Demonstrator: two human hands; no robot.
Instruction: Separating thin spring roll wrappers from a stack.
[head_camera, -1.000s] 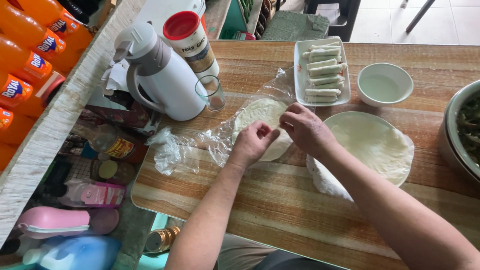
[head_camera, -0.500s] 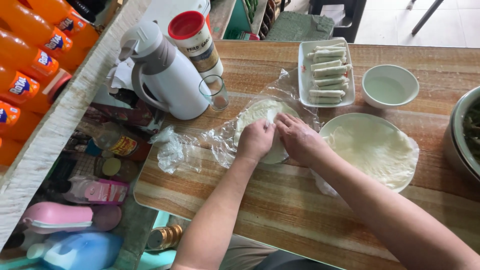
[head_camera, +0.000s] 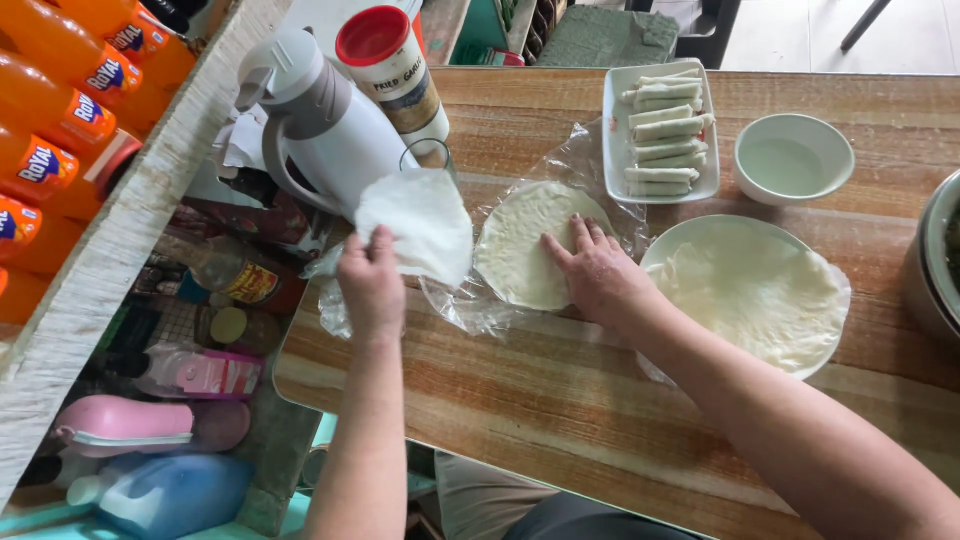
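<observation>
pinching: the left hand (head_camera: 370, 283) has its grip closed on one thin, limp white wrapper sheet (head_camera: 418, 222), lifted off the bench and curling above the fingers.
pressing: the right hand (head_camera: 598, 272) lies flat with its grip open, fingers spread on the wrapper stack (head_camera: 520, 245), a round, pale, floury pile.
under the stack: a crinkled clear plastic bag (head_camera: 455, 300), spread on the bench between the two hands and reaching just under the left one.
bench: wood-grain top (head_camera: 560, 400), striped tan and brown, smooth, with a rounded near corner.
right of the right hand: a round white plate (head_camera: 700, 235) holding a soft, wrinkled sheet of wrapper.
beyond the right hand: a rectangular white dish (head_camera: 612, 130) of slim rolled cylinders, and beside it a small round white bowl (head_camera: 793, 160) with clear liquid.
beyond the left hand: a white plastic jug (head_camera: 325, 125) with grey lid and handle, and a cylindrical jar (head_camera: 390, 65) with a red cap.
</observation>
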